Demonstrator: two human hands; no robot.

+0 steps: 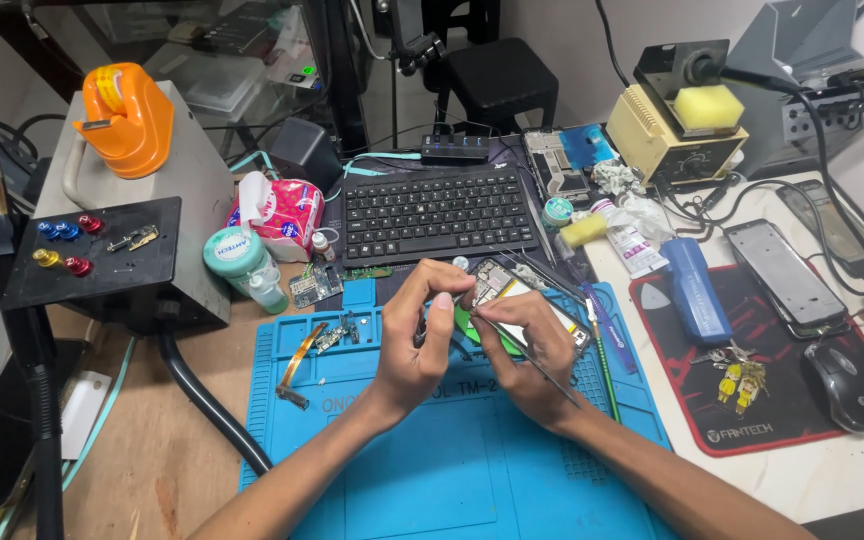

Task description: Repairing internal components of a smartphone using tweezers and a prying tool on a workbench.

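- Two hands meet over the opened phone (512,300) on my blue mat (472,470)
- Left hand (417,340) is pinched on a small dark tool; I cannot tell its kind
- Right hand (532,350) grasps thin tweezers (542,365), tips just beyond my left fingertips, the closer hand to the phone
- Phone's long axis slants away to the right of both grips

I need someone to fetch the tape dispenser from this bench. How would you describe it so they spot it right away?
Start at the grey metal box on the far left of the bench, behind the blue mat. The tape dispenser sits on top of that box. It is the only bright orange, rounded thing there, unlike the small red and blue knobs on the black plate below.
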